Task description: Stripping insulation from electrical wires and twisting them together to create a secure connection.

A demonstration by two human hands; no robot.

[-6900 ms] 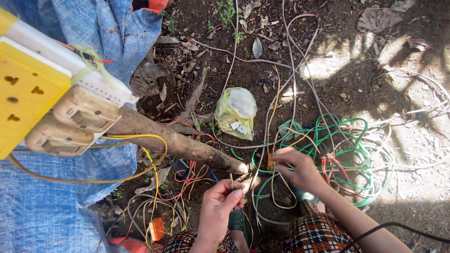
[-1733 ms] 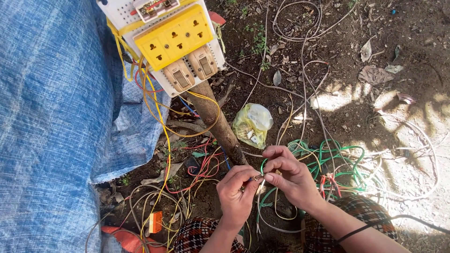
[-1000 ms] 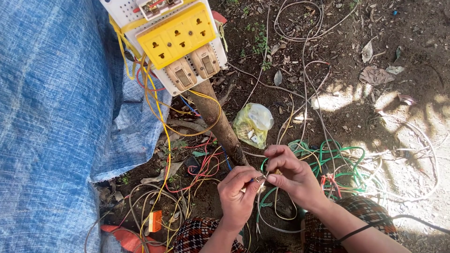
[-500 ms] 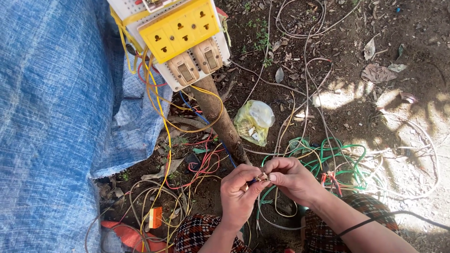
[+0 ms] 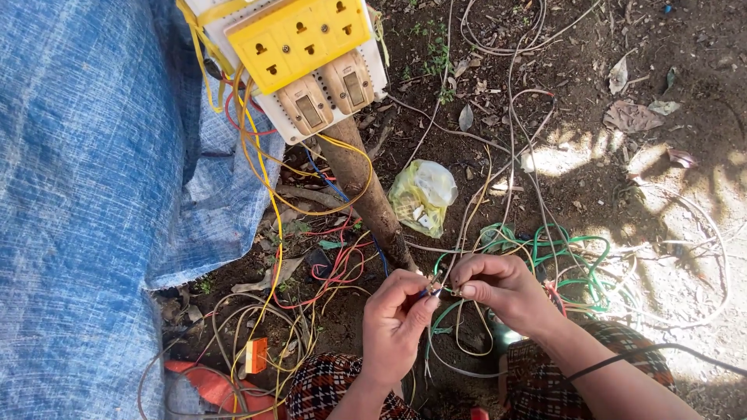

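I see one package: a crumpled yellow plastic bag [image 5: 422, 196] on the dirt, just beside the wooden post [image 5: 366, 190].

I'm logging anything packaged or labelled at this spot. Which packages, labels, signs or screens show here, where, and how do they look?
Plastic bag: on the dirt right of the wooden post, crumpled, translucent yellow-green, something pale with a small label inside.
Small orange box: among the loose wires, lower left of the left hand, rectangular.
No signs or screens show.
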